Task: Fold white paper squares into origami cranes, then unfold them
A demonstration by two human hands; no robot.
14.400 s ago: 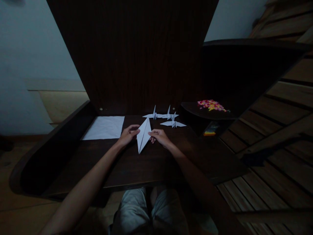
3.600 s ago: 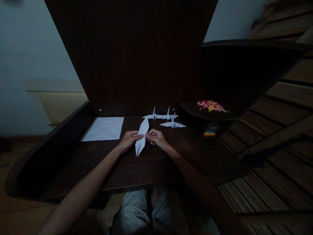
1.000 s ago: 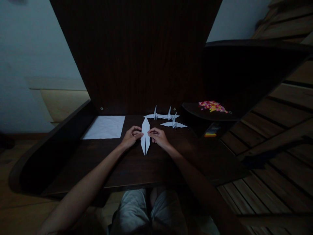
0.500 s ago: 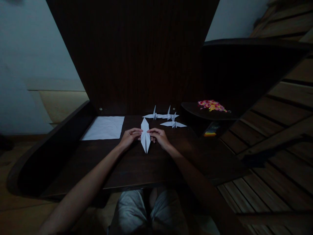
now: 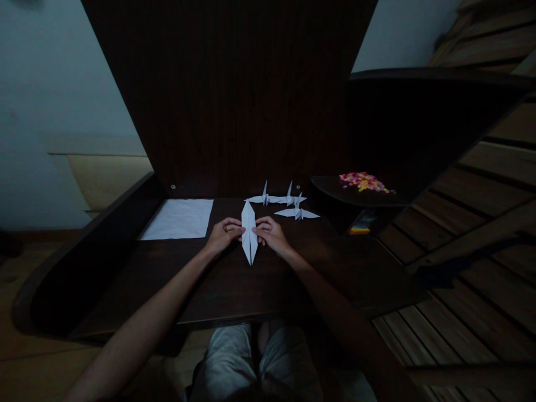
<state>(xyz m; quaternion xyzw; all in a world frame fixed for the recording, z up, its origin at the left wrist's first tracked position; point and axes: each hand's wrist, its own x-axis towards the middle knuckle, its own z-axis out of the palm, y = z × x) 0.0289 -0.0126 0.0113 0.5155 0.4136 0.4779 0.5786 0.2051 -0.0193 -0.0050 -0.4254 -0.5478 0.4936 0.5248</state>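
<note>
**Left hand (image 5: 225, 233) and right hand (image 5: 269, 234) pinching one folded paper (image 5: 248, 221)**

The left hand is grasping the folded paper by its left edge, thumb resting on top; the right hand is mirroring that grip on the right edge. Neither is letting go, though the view is not showing how the fingertips underneath are pressing.

Uneven pinching is posing the main risk, I judge: one thumb bearing harder could be dragging the centre crease askew and leaving the two sides unequal. Pulling outward could be straining the far end of the slit until it tears.

The folded paper is lying lengthwise, near to far, between the hands at the middle of the dark wooden desk (image 5: 221, 296); whether it is touching the wood, I cannot tell. It is looking white, slim and crisp-edged, tapering to one point at the far end, while a dark slit is dividing the near half into two narrow tips.

Just beyond, far and slightly right, three white origami cranes (image 5: 297, 213) are standing with wings spreading. To the left, a white paper sheet (image 5: 178, 219) is lying flat. Farther right, a corner shelf (image 5: 326, 186) is holding a heap of pink, red and yellow pieces (image 5: 363, 181), too small to identify.
</note>
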